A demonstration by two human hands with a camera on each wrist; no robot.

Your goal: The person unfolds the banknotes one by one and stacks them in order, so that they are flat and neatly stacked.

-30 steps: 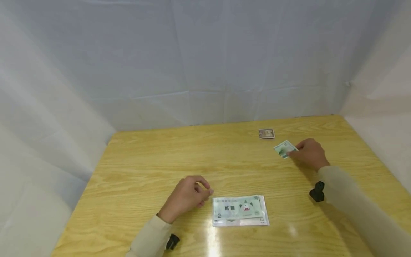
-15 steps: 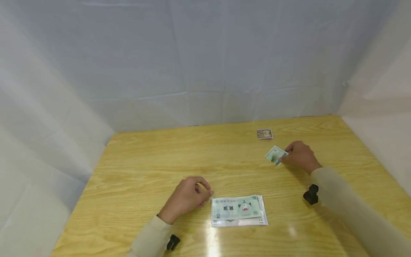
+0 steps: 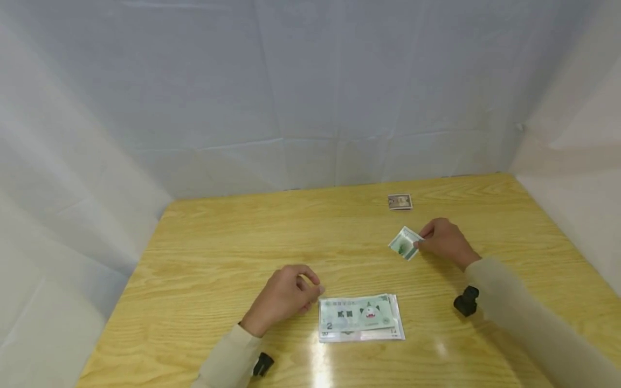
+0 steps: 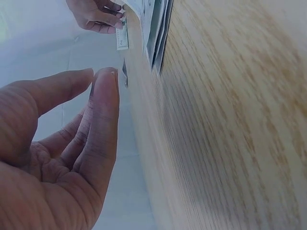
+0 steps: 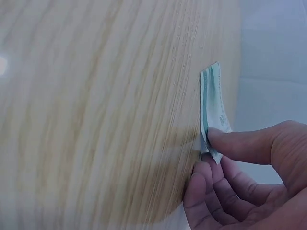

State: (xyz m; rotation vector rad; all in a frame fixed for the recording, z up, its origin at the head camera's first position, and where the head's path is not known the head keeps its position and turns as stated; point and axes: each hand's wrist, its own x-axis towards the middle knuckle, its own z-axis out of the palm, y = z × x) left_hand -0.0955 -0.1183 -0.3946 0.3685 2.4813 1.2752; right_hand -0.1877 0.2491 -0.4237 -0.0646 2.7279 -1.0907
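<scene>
My right hand pinches a small folded green banknote at one corner, between thumb and fingers. In the right wrist view the banknote stands slightly bent, close over the wood. My left hand holds nothing; its fingers are loosely curled, with thumb and forefinger tips near each other. Just right of it lies a stack of flat notes, the top one green with a 2 and a cartoon monster. In the left wrist view the edges of this stack show.
A small folded brown note lies near the back edge of the wooden table. White sheeting hangs behind the table and along both sides. Each wrist wears a black device.
My right hand has moved left and towards me with the folded banknote. The left hand has stayed by the stack.
</scene>
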